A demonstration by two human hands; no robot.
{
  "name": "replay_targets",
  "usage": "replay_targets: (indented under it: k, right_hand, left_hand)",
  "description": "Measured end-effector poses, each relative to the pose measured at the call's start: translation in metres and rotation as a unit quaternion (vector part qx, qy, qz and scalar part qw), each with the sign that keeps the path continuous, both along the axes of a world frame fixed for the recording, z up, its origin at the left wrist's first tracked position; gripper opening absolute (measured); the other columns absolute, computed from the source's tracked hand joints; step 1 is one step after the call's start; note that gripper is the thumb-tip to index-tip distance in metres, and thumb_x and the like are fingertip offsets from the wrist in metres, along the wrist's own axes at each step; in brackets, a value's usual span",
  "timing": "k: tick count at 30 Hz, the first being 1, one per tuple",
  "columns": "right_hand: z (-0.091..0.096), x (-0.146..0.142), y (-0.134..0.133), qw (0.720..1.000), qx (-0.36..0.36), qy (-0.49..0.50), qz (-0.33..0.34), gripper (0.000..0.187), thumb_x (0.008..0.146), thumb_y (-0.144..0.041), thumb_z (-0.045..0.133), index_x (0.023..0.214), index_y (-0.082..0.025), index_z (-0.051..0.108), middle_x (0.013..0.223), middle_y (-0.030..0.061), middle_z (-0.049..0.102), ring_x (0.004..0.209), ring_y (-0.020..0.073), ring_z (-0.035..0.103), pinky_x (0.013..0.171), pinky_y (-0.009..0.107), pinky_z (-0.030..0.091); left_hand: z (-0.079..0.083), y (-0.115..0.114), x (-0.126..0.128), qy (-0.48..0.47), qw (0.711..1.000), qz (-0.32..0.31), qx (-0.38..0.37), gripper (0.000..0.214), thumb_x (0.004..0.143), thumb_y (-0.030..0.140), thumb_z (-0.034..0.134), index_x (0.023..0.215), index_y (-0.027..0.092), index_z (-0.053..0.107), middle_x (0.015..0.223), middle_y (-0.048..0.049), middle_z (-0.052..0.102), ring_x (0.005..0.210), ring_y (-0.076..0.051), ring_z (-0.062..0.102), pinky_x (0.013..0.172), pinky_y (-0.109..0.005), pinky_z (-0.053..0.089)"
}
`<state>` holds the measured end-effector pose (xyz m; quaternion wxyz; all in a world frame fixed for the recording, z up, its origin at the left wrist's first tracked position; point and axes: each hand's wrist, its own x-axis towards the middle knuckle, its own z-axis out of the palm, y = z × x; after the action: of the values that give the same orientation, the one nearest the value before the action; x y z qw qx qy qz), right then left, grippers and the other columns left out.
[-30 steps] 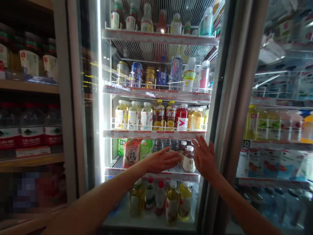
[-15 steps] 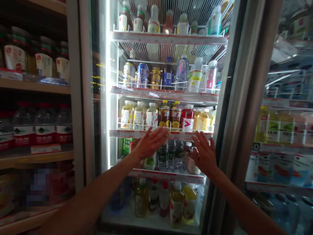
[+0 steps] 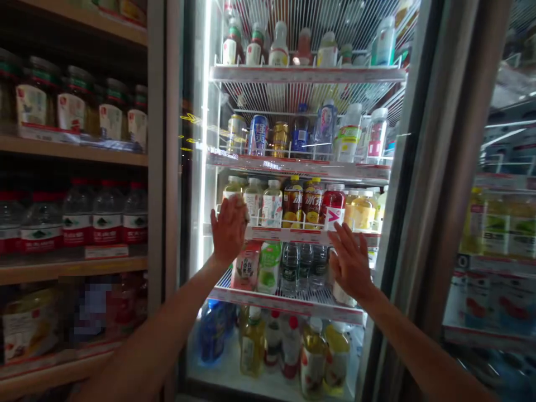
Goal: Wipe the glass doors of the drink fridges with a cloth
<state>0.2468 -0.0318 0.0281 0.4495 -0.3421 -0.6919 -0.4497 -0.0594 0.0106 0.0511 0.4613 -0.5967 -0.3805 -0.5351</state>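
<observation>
Left hand (image 3: 229,229): flat, hold unclear | right hand (image 3: 349,262): spread, empty, perhaps steadying us | bottles (image 3: 293,204): labels outward, likely for browsing

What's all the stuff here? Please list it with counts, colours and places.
Cooler shelves: four above the floor, pale fronts, centre
Blue can: one, second shelf down
Gold can: one, right of it
Yellow-capped bottles: two in front, brown, third shelf
V-labelled bottle: one, red, right of them
Broad bottle: one, green, fourth shelf
Water bottles: at least five, clear, red-labelled, left rack
Upper rack bottles: several, pale-labelled, left
Cartons: count unclear, mostly white, right cooler
Other drinks: many, mixed colours, throughout the cooler
Left hand: one, bare, before the third shelf's left end; blurred pale item against it
Right hand: one, bare, lower right of the V-labelled bottle
</observation>
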Motion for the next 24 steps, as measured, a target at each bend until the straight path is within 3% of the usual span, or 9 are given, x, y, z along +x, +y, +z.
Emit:
replay_targets:
  k: [3,6,9,10,12,15,17,21,24]
  right_hand:
    - [0.003,-0.004,0.001,1.0,0.002,0.003,-0.001,0.063,0.085,-0.015,0.042,0.142,-0.025,0.019,0.143,0.0068,0.036,0.135,0.0211,0.028,0.11,0.046,0.019]
    - [0.004,-0.015,0.001,1.0,-0.008,-0.005,0.006,0.065,0.085,-0.015,0.042,0.143,-0.025,0.016,0.144,0.0066,0.034,0.135,0.0214,0.027,0.11,0.046,0.019]
    - [0.006,-0.025,0.0,1.0,-0.02,-0.011,0.015,0.067,0.084,-0.014,0.043,0.143,-0.026,0.014,0.146,0.0058,0.03,0.135,0.0215,0.026,0.11,0.047,0.018]
    - [0.006,-0.026,-0.001,1.0,-0.021,-0.01,0.016,0.067,0.084,-0.014,0.043,0.143,-0.026,0.014,0.147,0.0055,0.029,0.136,0.0214,0.026,0.111,0.047,0.018]
    - [0.007,-0.024,0.0,1.0,-0.019,-0.009,0.016,0.067,0.084,-0.014,0.043,0.143,-0.027,0.014,0.147,0.0053,0.029,0.135,0.0211,0.026,0.111,0.047,0.017]
    - [0.009,-0.016,0.001,1.0,-0.012,-0.004,0.008,0.066,0.085,-0.015,0.043,0.143,-0.027,0.015,0.146,0.0047,0.03,0.135,0.0206,0.027,0.111,0.046,0.016]
    - [0.009,-0.013,0.003,1.0,-0.006,0.002,0.004,0.065,0.085,-0.015,0.042,0.143,-0.027,0.015,0.146,0.0045,0.032,0.135,0.0204,0.026,0.111,0.046,0.016]
    - [0.01,-0.02,0.005,1.0,-0.002,0.005,0.008,0.065,0.085,-0.016,0.042,0.143,-0.027,0.015,0.145,0.0061,0.033,0.134,0.0209,0.029,0.111,0.047,0.016]
    - [0.012,-0.026,0.004,1.0,-0.003,0.005,0.015,0.066,0.085,-0.017,0.043,0.143,-0.027,0.014,0.145,0.0061,0.033,0.134,0.021,0.03,0.111,0.047,0.015]
  left_hand:
    - [0.001,0.001,-0.007,-0.146,0.989,-0.003,-0.008,0.042,0.09,0.024,0.034,0.131,0.019,0.043,0.145,-0.014,0.029,0.136,-0.025,0.022,0.107,-0.051,0.022]
    - [-0.014,-0.005,-0.001,-0.002,1.0,-0.016,-0.024,0.039,0.089,0.024,0.039,0.128,0.022,0.046,0.144,-0.0103,0.033,0.137,-0.023,0.02,0.109,-0.048,0.018]
    - [-0.021,-0.007,-0.01,0.161,0.986,-0.01,-0.04,0.035,0.088,0.026,0.044,0.122,0.027,0.051,0.138,-0.0056,0.043,0.135,-0.02,0.026,0.111,-0.045,0.014]
    - [-0.019,-0.007,-0.018,0.143,0.989,0.0,-0.043,0.035,0.088,0.026,0.043,0.122,0.027,0.051,0.137,-0.0062,0.044,0.134,-0.021,0.028,0.111,-0.045,0.014]
    - [-0.01,-0.003,-0.037,-0.008,0.999,0.023,-0.04,0.036,0.089,0.027,0.04,0.124,0.024,0.05,0.139,-0.011,0.041,0.133,-0.024,0.03,0.108,-0.051,0.017]
    - [0.003,0.003,-0.052,-0.263,0.964,0.024,-0.021,0.042,0.089,0.027,0.035,0.128,0.017,0.045,0.142,-0.0188,0.034,0.134,-0.029,0.027,0.102,-0.056,0.025]
    - [0.003,0.003,-0.045,-0.293,0.956,0.011,-0.019,0.042,0.089,0.027,0.035,0.127,0.015,0.046,0.142,-0.0192,0.033,0.134,-0.03,0.026,0.102,-0.055,0.027]
    - [-0.011,-0.004,-0.009,-0.024,0.999,-0.008,-0.039,0.037,0.089,0.025,0.037,0.123,0.021,0.051,0.142,-0.0103,0.037,0.136,-0.024,0.022,0.108,-0.047,0.021]
    - [-0.008,-0.004,-0.001,0.118,0.992,-0.012,-0.04,0.036,0.089,0.025,0.039,0.123,0.025,0.051,0.139,-0.0054,0.042,0.136,-0.02,0.024,0.111,-0.044,0.015]
